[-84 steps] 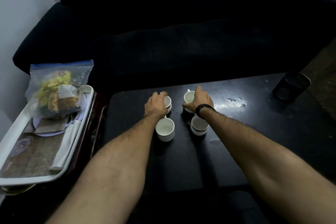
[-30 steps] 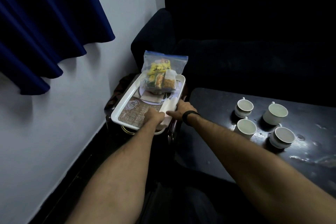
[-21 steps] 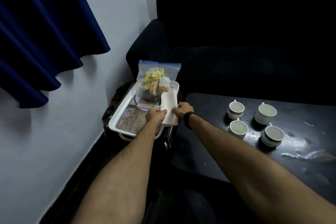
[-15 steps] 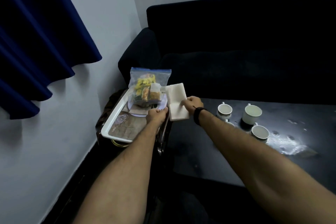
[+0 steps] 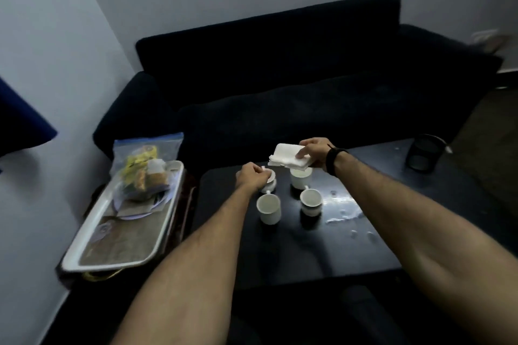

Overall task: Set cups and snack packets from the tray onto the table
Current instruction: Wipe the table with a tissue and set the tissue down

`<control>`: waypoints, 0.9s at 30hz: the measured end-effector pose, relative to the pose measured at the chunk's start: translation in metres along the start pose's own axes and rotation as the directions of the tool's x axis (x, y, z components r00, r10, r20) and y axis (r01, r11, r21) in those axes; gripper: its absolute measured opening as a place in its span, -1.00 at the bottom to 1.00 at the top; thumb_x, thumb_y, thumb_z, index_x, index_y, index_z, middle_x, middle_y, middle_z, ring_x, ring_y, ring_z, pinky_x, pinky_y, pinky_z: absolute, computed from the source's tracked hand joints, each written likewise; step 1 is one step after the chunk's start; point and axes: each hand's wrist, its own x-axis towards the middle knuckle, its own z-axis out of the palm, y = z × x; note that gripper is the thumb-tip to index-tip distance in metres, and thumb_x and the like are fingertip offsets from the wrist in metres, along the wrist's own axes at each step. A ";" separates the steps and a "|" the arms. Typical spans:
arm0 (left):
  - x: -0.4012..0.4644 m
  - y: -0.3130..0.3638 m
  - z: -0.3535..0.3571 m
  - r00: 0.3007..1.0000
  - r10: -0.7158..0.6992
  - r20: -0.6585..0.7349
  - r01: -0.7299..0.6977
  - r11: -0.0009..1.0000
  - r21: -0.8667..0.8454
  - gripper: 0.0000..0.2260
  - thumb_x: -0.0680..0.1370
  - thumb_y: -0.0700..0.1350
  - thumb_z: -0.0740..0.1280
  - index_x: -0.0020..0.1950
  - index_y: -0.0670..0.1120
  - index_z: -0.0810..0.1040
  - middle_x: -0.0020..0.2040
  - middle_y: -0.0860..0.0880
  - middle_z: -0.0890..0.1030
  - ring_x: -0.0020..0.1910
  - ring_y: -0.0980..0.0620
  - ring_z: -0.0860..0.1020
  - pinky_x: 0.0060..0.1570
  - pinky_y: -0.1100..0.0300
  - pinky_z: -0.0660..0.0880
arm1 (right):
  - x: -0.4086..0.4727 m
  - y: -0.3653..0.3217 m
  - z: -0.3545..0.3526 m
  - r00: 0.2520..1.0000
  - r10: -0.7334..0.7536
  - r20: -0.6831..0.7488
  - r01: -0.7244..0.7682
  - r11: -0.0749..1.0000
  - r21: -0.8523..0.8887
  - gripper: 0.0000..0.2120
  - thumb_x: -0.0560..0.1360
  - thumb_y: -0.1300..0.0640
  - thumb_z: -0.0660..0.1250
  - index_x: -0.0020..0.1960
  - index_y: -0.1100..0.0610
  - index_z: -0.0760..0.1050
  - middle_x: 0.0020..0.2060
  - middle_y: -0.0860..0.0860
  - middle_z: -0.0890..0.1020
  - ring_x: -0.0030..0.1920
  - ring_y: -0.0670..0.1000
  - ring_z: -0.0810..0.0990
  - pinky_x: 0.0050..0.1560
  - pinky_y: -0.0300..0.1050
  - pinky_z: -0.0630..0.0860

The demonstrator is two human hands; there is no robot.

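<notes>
Several white cups stand in a cluster on the dark table [image 5: 280,255]: a near-left cup [image 5: 268,209], a near-right cup [image 5: 310,202], a far-right cup [image 5: 300,180] and a far-left cup [image 5: 270,184]. My right hand [image 5: 315,151] holds a stack of white napkins [image 5: 284,158] in the air just above the far-right cup. My left hand [image 5: 251,176] is curled against the rim of the far-left cup; whether it grips it is unclear. A zip bag of snack packets [image 5: 143,171] stands at the far end of the white tray [image 5: 112,265] on the left.
The tray rests on a low stand beside the table's left edge, with a plate [image 5: 131,214] under the bag. A black mesh holder [image 5: 424,155] sits at the table's far right corner. A dark sofa [image 5: 280,78] runs behind the table. Wet patches shine right of the cups.
My right hand lifted the napkin stack off the tray and carried it right, over the cups. My left hand left the tray and came to the far-left cup.
</notes>
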 end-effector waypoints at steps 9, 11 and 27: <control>-0.017 0.071 0.126 0.920 0.266 0.287 -0.348 0.892 0.290 -0.69 0.47 0.02 0.42 0.14 -0.09 0.55 0.15 -0.12 0.61 0.16 -0.09 0.55 0.18 0.06 0.50 | 0.002 0.018 -0.182 0.896 -0.063 -0.440 0.116 0.989 0.094 -0.73 0.27 0.40 0.53 -0.08 0.18 0.64 -0.09 0.15 0.66 -0.14 0.11 0.66 -0.19 -0.07 0.64; -0.018 0.081 0.147 0.901 0.286 0.324 -0.386 0.870 0.305 -0.67 0.48 0.02 0.43 0.17 -0.10 0.53 0.18 -0.11 0.59 0.16 -0.08 0.54 0.18 0.05 0.49 | 0.005 0.023 -0.218 0.854 -0.085 -0.514 0.130 0.990 0.053 -0.76 0.33 0.37 0.49 -0.04 0.17 0.66 -0.13 0.14 0.64 -0.17 0.10 0.64 -0.34 -0.21 0.58; 0.016 0.098 0.243 0.834 0.336 0.438 -0.523 0.733 0.434 -0.52 0.51 0.06 0.37 0.39 -0.03 0.41 0.36 -0.07 0.42 0.33 -0.09 0.45 0.30 -0.01 0.42 | 0.071 0.020 -0.349 0.602 -0.393 -0.695 -0.046 0.852 -0.522 -0.79 0.45 0.21 0.29 0.04 0.16 0.63 0.00 0.24 0.65 0.09 0.21 0.61 0.13 -0.06 0.54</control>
